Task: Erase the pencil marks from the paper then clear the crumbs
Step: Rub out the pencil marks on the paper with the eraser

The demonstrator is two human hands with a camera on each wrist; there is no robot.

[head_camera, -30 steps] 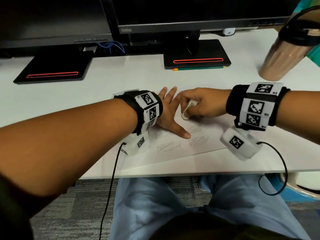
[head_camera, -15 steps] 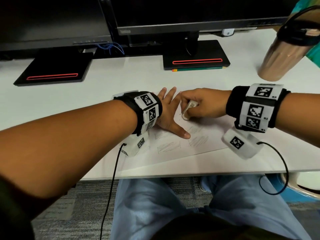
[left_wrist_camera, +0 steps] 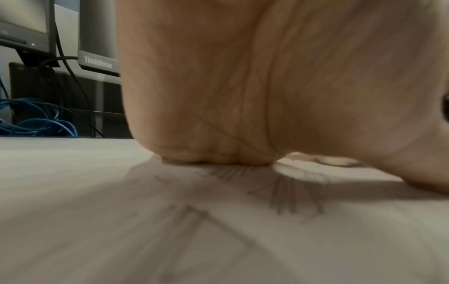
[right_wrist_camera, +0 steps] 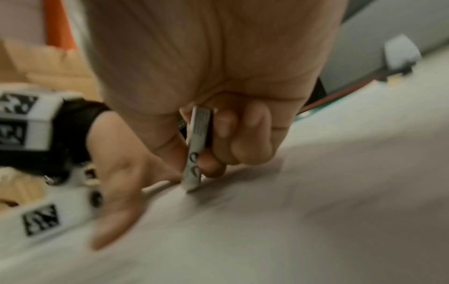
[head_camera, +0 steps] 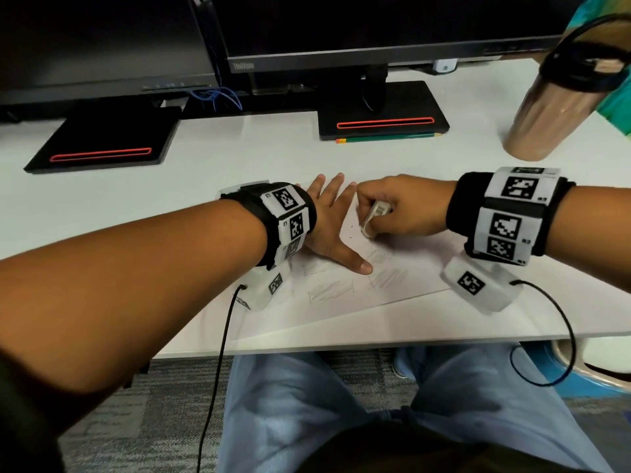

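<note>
Meanwhile the right hand (head_camera: 403, 208) fingers pinch the eraser (head_camera: 373, 216), tip touching the paper (head_camera: 341, 312) beside the left hand (head_camera: 329, 227) (fingers spread flat, thumb near pencil marks (head_camera: 387, 278)).

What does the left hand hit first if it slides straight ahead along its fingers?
Probably bare desk beyond the paper, then the right-hand monitor's black base. The left hand lies flat, fingers aimed up-right. The right hand, gripping the eraser, sits just right of that line; clearance looks slim.
</note>
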